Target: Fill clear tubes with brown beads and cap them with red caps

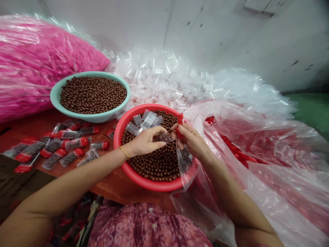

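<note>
Over a red basin [160, 186] of small brown balls [154, 164], my two hands work close together. My left hand [147, 140], with a gold bangle at the wrist, is closed round a clear plastic tube [164, 138] that seems to have brown balls in it. Between the thumb and fingers of my right hand [191, 139] is a red plastic cap [180, 125], held just right of the tube. Several clear tubes [148, 119] lie on the balls behind my left hand. A clear plastic sheet [183, 164] hangs over the basin's right side.
A pale green basin [95, 117] of brown balls stands at the back left. Filled red-capped tubes [74, 143] lie on the red table [110, 185]. Behind are a pink bag [51, 58] and heaped clear tubes [164, 75]. Red caps [236, 151] show inside the plastic bag on the right.
</note>
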The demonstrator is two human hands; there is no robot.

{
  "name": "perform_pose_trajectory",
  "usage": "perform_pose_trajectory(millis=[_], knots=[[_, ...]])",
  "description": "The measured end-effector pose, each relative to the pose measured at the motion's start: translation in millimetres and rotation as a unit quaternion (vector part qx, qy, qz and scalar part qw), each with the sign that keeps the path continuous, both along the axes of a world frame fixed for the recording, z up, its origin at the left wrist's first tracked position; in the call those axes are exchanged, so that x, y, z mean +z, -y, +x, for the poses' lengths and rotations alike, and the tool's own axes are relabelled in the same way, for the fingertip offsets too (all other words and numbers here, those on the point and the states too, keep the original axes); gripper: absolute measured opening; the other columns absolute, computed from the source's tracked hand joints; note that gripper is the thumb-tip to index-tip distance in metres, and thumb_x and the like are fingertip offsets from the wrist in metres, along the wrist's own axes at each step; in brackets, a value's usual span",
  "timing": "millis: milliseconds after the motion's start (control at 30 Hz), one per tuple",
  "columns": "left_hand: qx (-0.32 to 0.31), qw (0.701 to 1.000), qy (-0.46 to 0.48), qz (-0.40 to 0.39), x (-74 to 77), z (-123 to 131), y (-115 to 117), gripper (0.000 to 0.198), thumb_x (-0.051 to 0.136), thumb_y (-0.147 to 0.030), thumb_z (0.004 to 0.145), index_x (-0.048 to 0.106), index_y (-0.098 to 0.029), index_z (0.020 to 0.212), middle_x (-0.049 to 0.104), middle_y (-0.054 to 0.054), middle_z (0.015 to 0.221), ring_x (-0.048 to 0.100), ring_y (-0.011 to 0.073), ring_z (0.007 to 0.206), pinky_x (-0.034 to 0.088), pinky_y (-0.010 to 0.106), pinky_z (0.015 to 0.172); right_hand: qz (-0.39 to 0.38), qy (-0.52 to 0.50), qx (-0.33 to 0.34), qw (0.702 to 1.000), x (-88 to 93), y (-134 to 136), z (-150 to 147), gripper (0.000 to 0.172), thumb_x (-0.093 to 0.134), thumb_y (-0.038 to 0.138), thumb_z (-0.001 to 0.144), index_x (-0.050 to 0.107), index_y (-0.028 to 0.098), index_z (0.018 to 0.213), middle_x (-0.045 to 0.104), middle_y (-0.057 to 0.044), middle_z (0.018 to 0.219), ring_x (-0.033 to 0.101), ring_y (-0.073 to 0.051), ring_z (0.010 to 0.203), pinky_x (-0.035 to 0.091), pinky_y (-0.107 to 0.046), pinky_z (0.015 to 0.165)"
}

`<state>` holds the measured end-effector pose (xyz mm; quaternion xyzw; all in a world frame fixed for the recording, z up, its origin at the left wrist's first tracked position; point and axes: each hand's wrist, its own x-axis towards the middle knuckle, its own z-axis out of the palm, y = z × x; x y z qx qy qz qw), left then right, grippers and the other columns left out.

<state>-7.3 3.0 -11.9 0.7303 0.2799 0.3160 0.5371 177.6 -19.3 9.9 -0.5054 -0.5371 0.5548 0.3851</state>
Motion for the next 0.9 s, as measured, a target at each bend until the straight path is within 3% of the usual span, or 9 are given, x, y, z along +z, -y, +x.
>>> perform_pose_trajectory(millis=[100, 167, 300, 400, 667, 800, 900], knots=[[0.003, 1.0, 0.013, -0.003, 0.3, -0.1, -0.1, 0.025, 0.056, -0.022, 0.076, 0.054, -0.015, 0.1, 0.058, 0.002, 0.093, 0.054, 0.0147, 0.088, 0.044, 0.03, 0.084, 0.044, 0.059, -0.034, 0.997, -6.2, 1.7, -3.0, 0.044, 0.043, 0.062, 0.081, 0.053, 0.02, 0.073, 0.042, 0.005, 0.054, 0.035, -0.007, 0.04, 0.029, -0.023, 0.04], [-0.003, 0.999, 0.02, -0.036, 0.1, 0.3, 0.5, 0.025, 0.056, -0.024, 0.076, 0.052, -0.016, 0.099, 0.056, 0.001, 0.089, 0.053, 0.0132, 0.082, 0.045, 0.028, 0.078, 0.098, 0.099, -0.052, 0.989, -8.8, 2.2, -5.6, 0.043, 0.04, 0.058, 0.085, 0.053, 0.02, 0.071, 0.038, 0.005, 0.055, 0.035, -0.009, 0.045, 0.031, -0.024, 0.044], [-0.062, 0.993, 0.004, -0.105, 0.3, 0.9, 3.6, 0.028, 0.055, -0.029, 0.078, 0.048, -0.016, 0.102, 0.051, 0.0, 0.085, 0.05, 0.0104, 0.068, 0.045, 0.025, 0.062, 0.18, 0.122, -0.032, 0.976, -10.2, 0.5, -11.5, 0.027, 0.037, 0.039, 0.087, 0.049, 0.02, 0.072, 0.046, 0.002, 0.065, 0.042, -0.012, 0.058, 0.037, -0.026, 0.055], [-0.049, 0.994, -0.004, -0.1, 0.8, 0.2, 4.7, 0.025, 0.053, -0.029, 0.08, 0.048, -0.016, 0.101, 0.05, 0.0, 0.085, 0.049, 0.0103, 0.069, 0.045, 0.024, 0.062, 0.209, 0.161, -0.019, 0.964, -11.2, 0.9, -14.6, 0.019, 0.038, 0.033, 0.086, 0.051, 0.02, 0.08, 0.054, 0.0, 0.073, 0.05, -0.014, 0.068, 0.042, -0.028, 0.064], [0.003, 0.999, -0.051, 0.012, -0.6, 1.1, 2.6, 0.025, 0.055, -0.03, 0.079, 0.053, -0.015, 0.099, 0.06, 0.005, 0.095, 0.055, 0.0184, 0.088, 0.045, 0.034, 0.084, 0.23, 0.235, 0.026, 0.944, -22.9, 7.4, -10.9, 0.043, 0.03, 0.045, 0.094, 0.055, 0.021, 0.119, 0.067, -0.005, 0.102, 0.062, -0.02, 0.094, 0.047, -0.035, 0.083], [0.006, 0.999, -0.038, -0.001, -2.8, 3.6, 4.8, 0.031, 0.061, -0.033, 0.076, 0.055, -0.014, 0.1, 0.062, 0.006, 0.096, 0.057, 0.0191, 0.086, 0.046, 0.033, 0.081, 0.242, 0.228, 0.058, 0.942, -26.1, 12.8, -14.3, 0.053, 0.023, 0.048, 0.094, 0.045, 0.021, 0.134, 0.063, -0.008, 0.118, 0.057, -0.022, 0.112, 0.044, -0.038, 0.095], [0.0, 0.999, -0.008, -0.031, -2.7, 4.8, 5.2, 0.036, 0.061, -0.036, 0.077, 0.056, -0.012, 0.103, 0.064, 0.006, 0.097, 0.057, 0.0187, 0.087, 0.046, 0.03, 0.08, 0.238, 0.24, 0.078, 0.938, -23.4, 17.2, -13.4, 0.062, 0.02, 0.054, 0.093, 0.036, 0.019, 0.141, 0.063, -0.01, 0.117, 0.06, -0.024, 0.104, 0.047, -0.04, 0.09]])
